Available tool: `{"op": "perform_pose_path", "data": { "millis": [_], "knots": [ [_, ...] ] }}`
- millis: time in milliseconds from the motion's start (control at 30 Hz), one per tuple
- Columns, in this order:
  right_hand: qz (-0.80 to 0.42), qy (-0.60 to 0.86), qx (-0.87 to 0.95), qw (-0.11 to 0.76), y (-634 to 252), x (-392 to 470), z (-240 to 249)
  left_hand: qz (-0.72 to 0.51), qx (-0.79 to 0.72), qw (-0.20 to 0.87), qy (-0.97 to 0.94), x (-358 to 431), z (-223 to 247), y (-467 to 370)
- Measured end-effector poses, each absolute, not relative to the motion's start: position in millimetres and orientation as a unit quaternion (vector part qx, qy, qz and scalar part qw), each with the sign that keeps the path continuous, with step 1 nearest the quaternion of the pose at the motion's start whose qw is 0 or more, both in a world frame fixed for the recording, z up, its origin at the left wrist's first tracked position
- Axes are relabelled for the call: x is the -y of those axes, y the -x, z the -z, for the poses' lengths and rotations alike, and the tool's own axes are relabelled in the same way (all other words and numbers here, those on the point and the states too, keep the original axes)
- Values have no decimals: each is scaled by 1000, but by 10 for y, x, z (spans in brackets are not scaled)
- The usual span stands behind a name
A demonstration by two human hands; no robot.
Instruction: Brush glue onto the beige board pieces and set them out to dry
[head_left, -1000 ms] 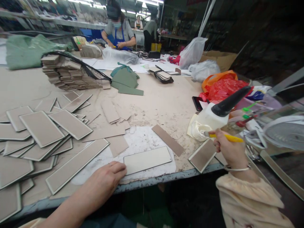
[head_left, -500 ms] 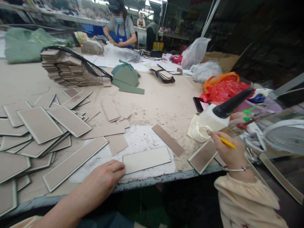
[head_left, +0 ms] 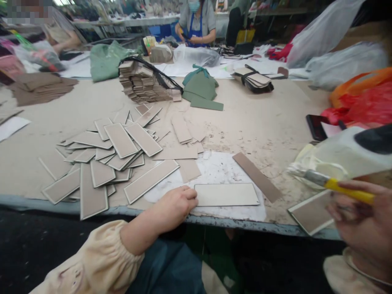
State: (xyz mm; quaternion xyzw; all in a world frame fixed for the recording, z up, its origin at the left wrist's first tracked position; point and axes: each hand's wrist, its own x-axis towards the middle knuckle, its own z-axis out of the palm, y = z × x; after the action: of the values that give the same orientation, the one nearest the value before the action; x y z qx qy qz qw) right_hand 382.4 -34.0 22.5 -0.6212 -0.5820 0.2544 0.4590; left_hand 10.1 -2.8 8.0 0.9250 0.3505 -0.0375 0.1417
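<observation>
My left hand (head_left: 176, 204) is closed at the left end of a pale rectangular panel (head_left: 228, 194), holding it on a stained white sheet (head_left: 214, 163). The panel lies flat, with a thin dark edge. In my right hand (head_left: 364, 220) is a brush (head_left: 343, 188) with a yellow handle, its whitish bristles pointing left. The bristles are beside the smeared opening of a white plastic bottle (head_left: 349, 149), which lies on its side with a black end. Below the brush, a brown panel with a pale border (head_left: 314, 212) rests at the table edge.
Bordered panels (head_left: 121, 141) lie in a loose heap at left. A brown strip (head_left: 257, 175) sits right of the pale panel. Farther back are a stacked bundle (head_left: 143, 83), green pieces (head_left: 200, 85), a phone (head_left: 317, 127) and plastic bags (head_left: 349, 61). Co-workers sit across the table.
The view has swung left. My right hand has drawn the brush back from the bottle's opening, so its bristles now show. My left hand stays at the panel's left end.
</observation>
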Motion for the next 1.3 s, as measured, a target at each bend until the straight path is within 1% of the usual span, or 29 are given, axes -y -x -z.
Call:
{"op": "perform_pose_path", "data": {
  "millis": [33, 67, 100, 200, 300, 367, 433, 633, 900, 1033, 1300],
  "knots": [
    [-319, 606, 507, 523, -3676, 332, -199, 43, -349, 139, -926, 23, -82, -102],
    [-401, 582, 445, 550, -3518, 326, -171, 46, -347, 138, -927, 20, -82, -101],
    [-456, 561, 408, 558, -3359, 324, -141, 47, -344, 139, -927, 18, -78, -99],
    [-565, 520, 392, 507, -2950, 338, -34, 37, -339, 148, -928, 14, -48, -82],
    [-596, 526, 426, 432, -2684, 359, 55, 25, -339, 149, -929, 9, -9, -62],
    [-595, 537, 448, 396, -2559, 354, 71, 29, -334, 143, -931, 8, 4, -57],
    [-594, 542, 456, 381, -2452, 329, 57, 40, -330, 135, -933, 11, 3, -60],
    [-581, 537, 488, 368, -2267, 252, 75, 57, -329, 112, -936, 20, -36, -91],
    [-532, 547, 539, 356, -2362, 256, 208, 57, -339, 132, -930, 19, -46, -102],
    [-474, 576, 568, 348, -2548, 264, 162, 51, -343, 140, -928, 19, -44, -101],
    [-307, 649, 613, 330, -3019, 293, 96, 62, -358, 152, -919, 17, -57, -112]
  ]
}}
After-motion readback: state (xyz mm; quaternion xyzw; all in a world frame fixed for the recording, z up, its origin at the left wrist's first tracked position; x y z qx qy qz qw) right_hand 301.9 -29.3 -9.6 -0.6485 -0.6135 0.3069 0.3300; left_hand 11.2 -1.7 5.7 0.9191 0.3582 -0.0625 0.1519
